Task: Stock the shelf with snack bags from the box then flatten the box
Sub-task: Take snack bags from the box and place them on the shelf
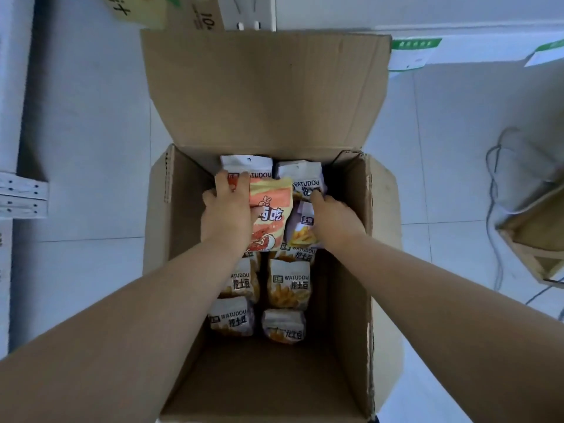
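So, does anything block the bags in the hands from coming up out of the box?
Nothing visible: the left hand grips the orange bag, the right hand a white bag, and the box is open above them.

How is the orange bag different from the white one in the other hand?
The orange bag, gripped by the left hand, shows a shrimp drawing; the white bag, in the right hand, shows fries. The orange bag looks larger than the white bag. Both are inside the cardboard box.
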